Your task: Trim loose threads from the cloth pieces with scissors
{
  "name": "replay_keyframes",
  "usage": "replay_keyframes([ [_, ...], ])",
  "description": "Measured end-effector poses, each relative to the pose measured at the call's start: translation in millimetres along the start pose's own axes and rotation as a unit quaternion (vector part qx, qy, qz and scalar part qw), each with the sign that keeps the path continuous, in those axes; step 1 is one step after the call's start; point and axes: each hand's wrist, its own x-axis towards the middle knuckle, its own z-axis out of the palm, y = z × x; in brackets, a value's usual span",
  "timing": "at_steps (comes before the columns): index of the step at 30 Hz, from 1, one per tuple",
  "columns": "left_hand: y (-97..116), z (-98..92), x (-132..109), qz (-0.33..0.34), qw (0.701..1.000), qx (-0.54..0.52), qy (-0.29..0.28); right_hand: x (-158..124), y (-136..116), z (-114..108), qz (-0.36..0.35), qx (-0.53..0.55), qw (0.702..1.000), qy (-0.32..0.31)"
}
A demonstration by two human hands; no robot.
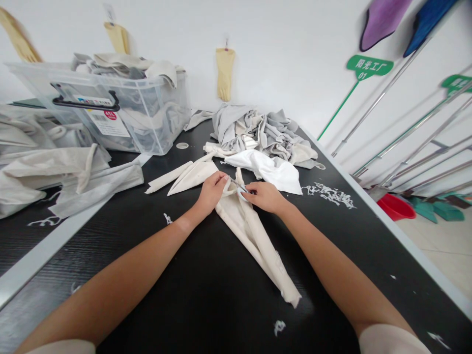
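Note:
A long cream-coloured piece of cloth (pixel 254 228) lies on the black table, its narrow end pointing toward the lower right. My left hand (pixel 213 191) is closed on the upper edge of this cloth. In my right hand (pixel 266 195) is a small pair of scissors (pixel 241 191) with a pale handle; the blades point left, close to my left fingertips and the cloth edge. My fingers partly hide the scissors, so I cannot tell whether the blades are apart. Another cream cloth (pixel 193 177) and a white cloth (pixel 273 169) lie just beyond my hands.
A heap of grey and cream cloths (pixel 254 129) lies at the back. A clear plastic box (pixel 151 120) full of cloths stands at the back left, near more cloths (pixel 47 167). Thread scraps (pixel 332 194) lie to the right. Mop poles (pixel 387 98) lean against the wall.

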Motion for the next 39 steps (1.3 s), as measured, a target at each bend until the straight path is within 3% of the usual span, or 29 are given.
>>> replay_keyframes([
  [9,-0.9,1.2,0.7,-0.003,1.0,-0.021,-0.005,-3.0,-4.9,-9.7,0.024,-0.028,0.999,-0.031],
  [17,0.0,0.1,-0.4,-0.004,1.0,-0.022,-0.014,-2.0,-4.3,-8.5,0.007,-0.056,0.998,-0.013],
  [22,0.4,0.1,-0.1,-0.011,1.0,-0.022,-0.011,-0.8,0.0,-6.6,-0.002,-0.011,1.0,0.0],
  [27,1.4,1.2,-0.5,-0.004,1.0,-0.02,-0.009,-0.8,-1.0,-3.2,0.048,0.083,0.995,-0.024],
  [34,4.8,1.6,-0.7,0.004,1.0,-0.014,-0.022,-2.6,-17.3,-8.1,0.082,0.058,0.994,-0.05],
  [39,3.9,0.9,-0.6,-0.002,1.0,-0.004,-0.01,-2.0,-14.7,-7.1,0.056,0.054,0.997,-0.03],
])
